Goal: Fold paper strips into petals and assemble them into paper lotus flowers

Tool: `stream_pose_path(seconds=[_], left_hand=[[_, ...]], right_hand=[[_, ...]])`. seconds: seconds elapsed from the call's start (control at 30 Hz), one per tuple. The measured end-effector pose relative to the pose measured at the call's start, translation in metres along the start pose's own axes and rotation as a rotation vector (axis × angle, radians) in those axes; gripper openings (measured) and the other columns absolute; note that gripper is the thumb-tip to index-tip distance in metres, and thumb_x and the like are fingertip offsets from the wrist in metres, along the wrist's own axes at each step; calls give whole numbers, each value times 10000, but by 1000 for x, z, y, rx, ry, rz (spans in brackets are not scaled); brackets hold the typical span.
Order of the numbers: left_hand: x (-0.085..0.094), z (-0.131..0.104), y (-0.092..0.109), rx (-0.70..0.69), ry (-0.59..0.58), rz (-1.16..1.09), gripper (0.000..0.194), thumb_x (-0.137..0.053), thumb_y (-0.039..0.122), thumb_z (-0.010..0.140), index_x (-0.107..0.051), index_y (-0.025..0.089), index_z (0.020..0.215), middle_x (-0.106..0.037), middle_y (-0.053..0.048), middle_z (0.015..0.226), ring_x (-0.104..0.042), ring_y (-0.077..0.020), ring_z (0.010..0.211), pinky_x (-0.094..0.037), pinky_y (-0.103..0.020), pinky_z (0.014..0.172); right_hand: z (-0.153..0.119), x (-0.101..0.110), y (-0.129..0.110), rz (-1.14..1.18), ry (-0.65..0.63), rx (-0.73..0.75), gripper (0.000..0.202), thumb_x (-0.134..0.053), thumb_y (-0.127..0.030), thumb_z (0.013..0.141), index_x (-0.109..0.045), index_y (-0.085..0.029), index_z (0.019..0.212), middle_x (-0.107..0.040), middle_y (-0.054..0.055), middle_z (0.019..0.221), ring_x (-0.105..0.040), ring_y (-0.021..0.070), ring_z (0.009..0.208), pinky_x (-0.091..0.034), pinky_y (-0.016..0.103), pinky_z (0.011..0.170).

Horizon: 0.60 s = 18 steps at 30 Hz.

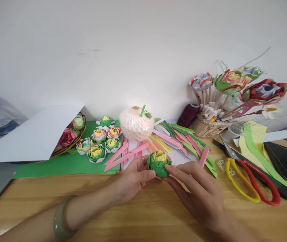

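Note:
Between my two hands, just above the wooden table [103, 211], is a small folded paper flower [159, 165] with green outer petals and a yellow centre. My left hand [135, 174] grips it from the left, thumb at its lower side. From the right, my right hand [196, 188] pinches a green petal between thumb and forefinger. The flower's underside is hidden. Behind it lie folded pink paper strips [130, 156] and a heap of green and pink strips [191, 143]. To the left, several finished paper flowers [97, 153] sit on a green sheet [44, 170].
A white textured ball-shaped ornament [135, 126] stands at the back. On the right lie scissors [244, 174] with red and yellow handles and a black phone [284, 161]. Paper flowers on sticks fill a wooden basket [204, 129]. A white sheet [32, 134] leans over a flower basket at left.

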State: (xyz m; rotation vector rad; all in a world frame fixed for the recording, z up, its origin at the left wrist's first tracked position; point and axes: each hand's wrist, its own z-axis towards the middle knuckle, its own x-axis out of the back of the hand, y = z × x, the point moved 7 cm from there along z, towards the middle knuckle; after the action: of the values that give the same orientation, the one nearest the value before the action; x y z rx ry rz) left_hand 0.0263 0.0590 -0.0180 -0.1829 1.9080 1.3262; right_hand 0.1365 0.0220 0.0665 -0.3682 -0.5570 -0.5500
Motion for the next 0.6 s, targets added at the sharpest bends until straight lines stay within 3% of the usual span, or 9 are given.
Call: stream_pose_path(seconds=[0.27, 0.4, 0.6], left_hand=[[0, 0, 0, 17, -4, -3, 482, -779, 298, 590, -606, 154, 1016, -658, -93, 1006, -609, -217, 920, -468, -295, 740], [2, 0, 1, -15, 21, -12, 500, -797, 275, 563, -596, 170, 1009, -658, -84, 997, -617, -213, 863, -468, -320, 736], [7, 1, 8, -131, 118, -11, 524, -800, 142, 542, -591, 238, 1014, -654, -31, 1032, -591, -211, 957, -442, -336, 815]], right_hand=[[2, 5, -7, 24, 24, 57, 235, -585, -5, 761, -611, -165, 931, -590, 22, 695, -555, 126, 606, -470, 245, 508], [9, 12, -12, 65, 27, 84, 180, -584, -47, 766, -605, -175, 890, -579, 8, 648, -554, 122, 562, -475, 239, 482], [11, 6, 4, 181, -10, -125, 197, -530, -52, 794, -605, -182, 921, -587, 27, 716, -570, 129, 633, -492, 226, 515]])
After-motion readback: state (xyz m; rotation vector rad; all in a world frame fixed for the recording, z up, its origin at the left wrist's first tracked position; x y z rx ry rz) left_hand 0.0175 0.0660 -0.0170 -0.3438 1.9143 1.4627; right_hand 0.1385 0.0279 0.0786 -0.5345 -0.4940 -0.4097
